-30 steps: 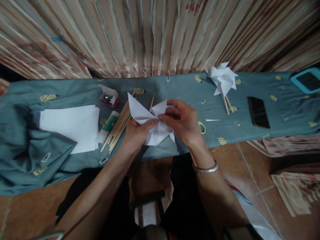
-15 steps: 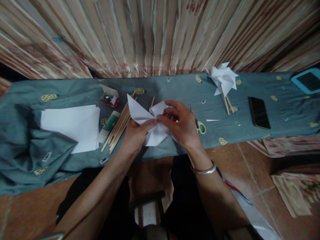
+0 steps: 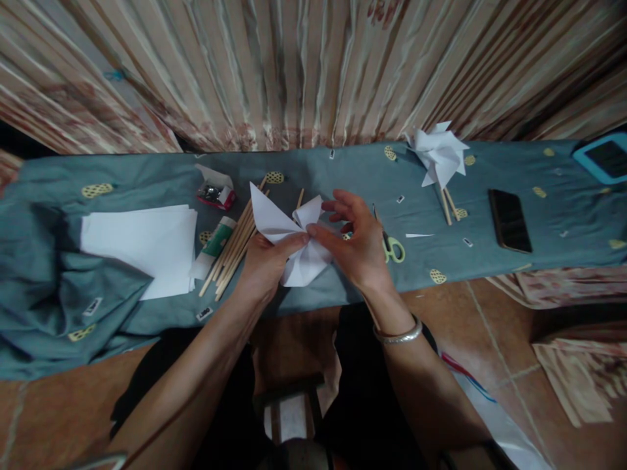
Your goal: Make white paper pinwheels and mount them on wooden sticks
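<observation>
A white paper pinwheel [image 3: 308, 264] with folded blades is held up over the cloth-covered table. My left hand [image 3: 267, 261] grips it from the left, thumb pressed near its centre and the other fingers behind the paper. The thumb of my right hand [image 3: 360, 241] touches the centre from the right, while its other fingers are spread off the paper. Just left of the pinwheel lie several wooden sticks [image 3: 232, 254] and a green and white glue stick [image 3: 215, 245]. Scissors with light green handles [image 3: 393, 249] lie partly behind my right hand.
A stack of white paper [image 3: 142, 245] lies at the left, near a small open box of metal pins [image 3: 215, 190]. Finished-looking pinwheels on sticks [image 3: 438, 156], a black phone [image 3: 509, 220] and a blue-framed device [image 3: 605, 156] are on the right. A curtain [image 3: 304, 72] hangs behind.
The fingers of my right hand have lifted and spread away from the paper, while its thumb stays near the centre. My left hand keeps its hold on the pinwheel.
</observation>
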Demonstrator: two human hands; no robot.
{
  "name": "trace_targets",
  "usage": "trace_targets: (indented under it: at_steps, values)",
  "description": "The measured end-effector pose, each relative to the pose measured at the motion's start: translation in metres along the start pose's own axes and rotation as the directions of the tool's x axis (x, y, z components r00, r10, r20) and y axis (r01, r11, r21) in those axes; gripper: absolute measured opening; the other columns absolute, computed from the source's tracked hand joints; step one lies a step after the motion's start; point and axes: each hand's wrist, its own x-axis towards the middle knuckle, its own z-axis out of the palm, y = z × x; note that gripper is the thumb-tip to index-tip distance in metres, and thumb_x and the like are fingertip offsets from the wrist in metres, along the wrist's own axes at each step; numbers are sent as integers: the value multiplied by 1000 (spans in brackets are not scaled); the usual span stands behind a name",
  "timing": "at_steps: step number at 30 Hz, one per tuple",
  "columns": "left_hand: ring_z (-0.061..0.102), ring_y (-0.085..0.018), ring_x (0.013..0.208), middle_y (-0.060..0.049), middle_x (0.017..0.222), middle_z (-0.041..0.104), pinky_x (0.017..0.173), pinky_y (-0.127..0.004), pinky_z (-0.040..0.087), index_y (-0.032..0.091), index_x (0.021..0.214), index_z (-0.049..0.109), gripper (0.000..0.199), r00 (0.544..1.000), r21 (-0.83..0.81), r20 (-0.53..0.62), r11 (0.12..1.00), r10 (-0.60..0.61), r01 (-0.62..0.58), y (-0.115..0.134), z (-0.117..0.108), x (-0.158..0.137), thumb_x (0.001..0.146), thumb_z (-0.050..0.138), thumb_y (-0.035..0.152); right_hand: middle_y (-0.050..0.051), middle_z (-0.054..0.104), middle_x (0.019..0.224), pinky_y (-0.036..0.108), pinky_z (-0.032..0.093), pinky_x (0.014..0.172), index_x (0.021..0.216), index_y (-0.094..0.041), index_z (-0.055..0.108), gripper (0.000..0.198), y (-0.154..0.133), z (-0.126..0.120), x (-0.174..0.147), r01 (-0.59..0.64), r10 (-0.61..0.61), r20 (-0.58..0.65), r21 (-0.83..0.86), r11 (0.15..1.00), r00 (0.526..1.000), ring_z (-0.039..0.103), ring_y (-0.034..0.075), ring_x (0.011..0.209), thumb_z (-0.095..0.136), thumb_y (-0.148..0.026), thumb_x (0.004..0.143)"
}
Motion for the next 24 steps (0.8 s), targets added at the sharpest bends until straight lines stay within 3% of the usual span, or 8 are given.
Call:
trace_targets:
  at_steps: [7,14,17,20,24]
  values:
    - [71,-24,83,-3,81,76,73,-32,56,16,79,73,26,999,-27,-25,999,30,-31,2,2,3,54,79,23,6,70,115,38,53,85,124,-25,55,59,7,-7,4,-8,13,-36,125,992,999,65,20,97,79,-38,72]
    - [70,-23,80,-3,81,76,73,-31,56,17,76,72,28,993,32,-106,998,48,-45,8,-7,10,51,82,25,5,72,97,37,53,89,100,-22,67,23,36,-37,16,25,11,-154,233,972,988,68,18,95,70,-32,79]
    - [69,-19,74,-2,76,75,69,-28,54,16,71,72,26,987,16,-151,998,59,-57,14,-13,15,49,83,24,5,73,90,36,54,84,94,-19,70,18,43,-44,13,14,5,-152,122,992,988,68,18,85,67,-31,81]
    - [67,-16,68,0,71,74,66,-25,53,16,68,71,24,970,-7,-227,996,83,-87,23,-20,21,48,84,20,5,74,87,36,53,80,94,-19,73,19,45,-49,7,9,-22,-87,-146,989,996,68,19,79,61,-30,84]
    - [70,-21,82,1,77,76,73,-31,57,20,65,69,22,950,34,-288,993,121,-116,38,-28,22,49,84,24,5,76,93,37,52,82,92,-22,74,19,45,-47,-1,66,-49,57,-366,928,997,70,22,84,57,-26,86]
